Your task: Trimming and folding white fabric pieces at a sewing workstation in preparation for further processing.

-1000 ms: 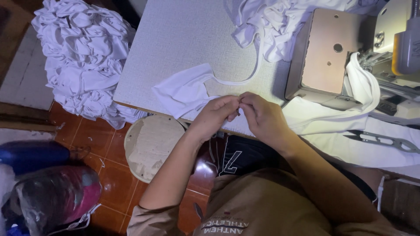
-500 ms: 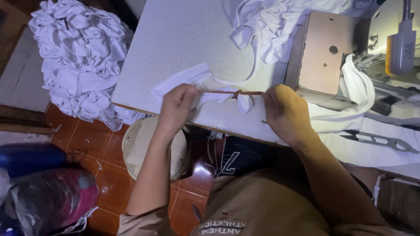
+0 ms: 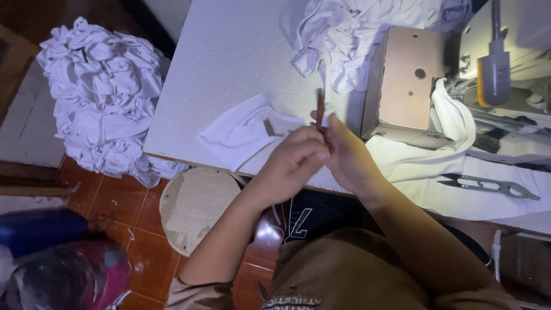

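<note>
One speckled white worktable [image 3: 229, 63] is seen, with one heap of crumpled white cloth pieces [image 3: 103, 97] on the floor beside it. One folded white fabric piece [image 3: 241, 135] lies at the table's near edge — partly hidden by the hands. One thin brown strip [image 3: 319, 109] is pinched upright where the left hand [image 3: 295, 158] and right hand [image 3: 350, 158] meet; its lower end is covered.

Sewing machine [image 3: 505, 74], thread snips [image 3: 488, 185], round stool [image 3: 195, 208].
</note>
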